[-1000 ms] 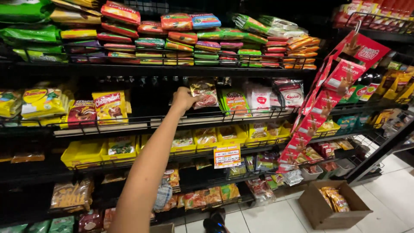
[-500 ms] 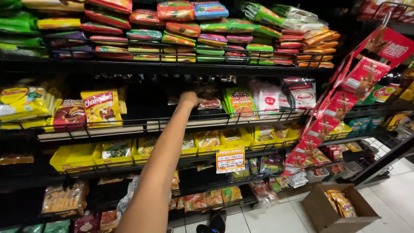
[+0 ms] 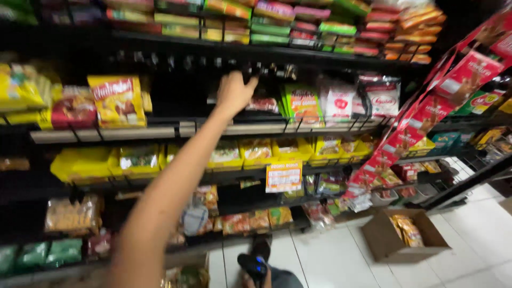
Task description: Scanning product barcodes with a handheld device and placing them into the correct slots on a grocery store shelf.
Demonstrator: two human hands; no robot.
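A bare left hand (image 3: 233, 93) reaches up into a dark metal shelf bay, its arm running down toward the lower left of the view; the fingers (image 3: 246, 81) are bunched together and curled at the row of small black peg hooks (image 3: 269, 69) under the upper shelf, but motion blur hides whether they pinch anything, so I cannot tell if they grip a hook or a packet. Just right of and slightly below the fingers hangs a glossy reddish snack packet (image 3: 262, 103), flat and crinkled, partly behind the hand. Further right of the fingers hang more soft plastic pouches: a green and orange packet (image 3: 302, 104), then a white packet with red print (image 3: 339, 102). Left of the fingers, well apart, hangs a shiny yellow bag (image 3: 116, 100) with a rectangular shape. Below the fingers runs the grey shelf edge rail (image 3: 160, 130), and under that sit yellow plastic trays (image 3: 133, 172) holding flat packets. A rectangular orange and white paper price sign (image 3: 284, 176) hangs below and to the right of the fingers. Far below and right, on the smooth pale tiled floor (image 3: 330, 261), stands an open brown cardboard box (image 3: 405, 234) with matt sides. The right hand is out of view
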